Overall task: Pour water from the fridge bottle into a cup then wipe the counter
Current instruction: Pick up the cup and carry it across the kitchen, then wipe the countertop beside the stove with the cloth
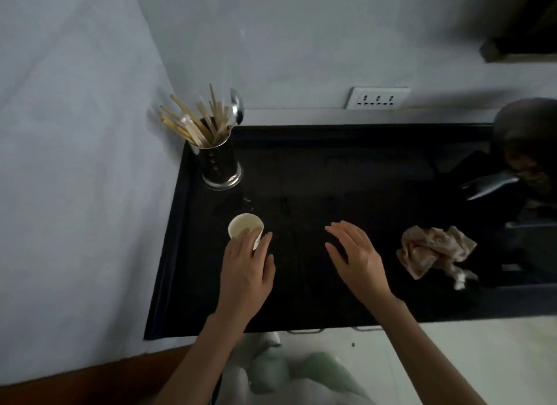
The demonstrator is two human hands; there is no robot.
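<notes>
- Counter (316, 284): black, glossy slab with a raised rim, set into a corner of pale walls; both of the person's bare forearms reach over its near edge.
- Left hand (245, 269): fingers and thumb curled round the side of the small white paper cup (245, 226), the thumb lying on the cup's right flank and the fingertips near its rim; the hand grips the cup.
- Small white paper cup: upright on the counter's left half, open mouth facing up, interior pale; whether it holds water cannot be told.
- Right hand (352, 254): fingers straight and slightly spread, palm turned toward the left hand, holding nothing; whether it touches the counter cannot be told.
- Crumpled beige cloth (434, 251): lying on the counter to the right of the right hand, apart from it.
- Perforated steel utensil holder (218, 166): standing at the counter's far left corner, beyond the cup, filled with wooden chopsticks (193, 124) and a metal spoon (236, 106).
- White wall socket (378, 97): mounted on the back wall above the counter.
- Dark rounded object (527, 139): at the right edge; its identity cannot be told.
</notes>
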